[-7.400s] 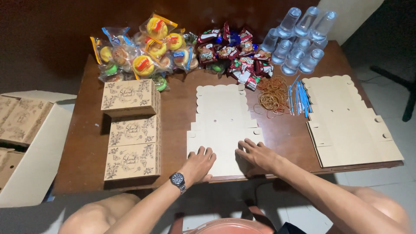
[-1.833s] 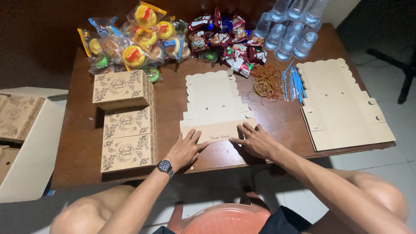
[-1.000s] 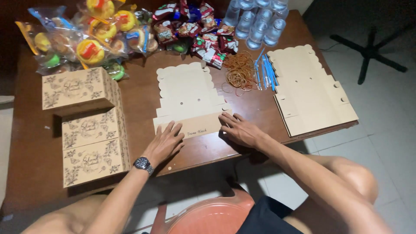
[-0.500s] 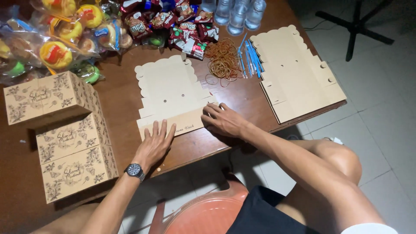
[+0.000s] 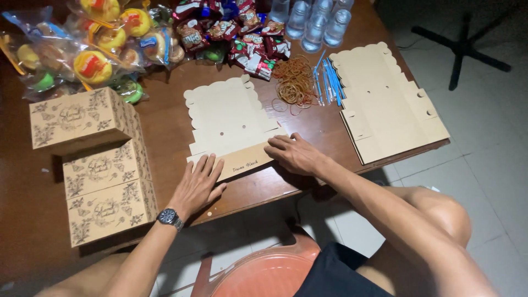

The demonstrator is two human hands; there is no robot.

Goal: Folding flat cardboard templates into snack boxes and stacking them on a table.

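Both hands flat, fingers spread, pressing the folded flap of a flat box blank [image 5: 228, 118] near the desk [image 5: 264, 190] front edge: left hand [image 5: 198, 184], right hand [image 5: 294, 154]. Bare wood between blank and stacked blanks [image 5: 385, 104] at right edge; printed boxes [image 5: 104, 181] close left.

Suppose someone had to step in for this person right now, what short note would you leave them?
Left hand: flat, palm down on the folded near flap of the flat box blank.
Right hand: pressing the same flap's right end.
Done: three folded boxes stand at the left; this blank has one flap creased.
Left: the blank's other folds, plus the stack of flat blanks at the right. Snacks and rubber bands lie behind.
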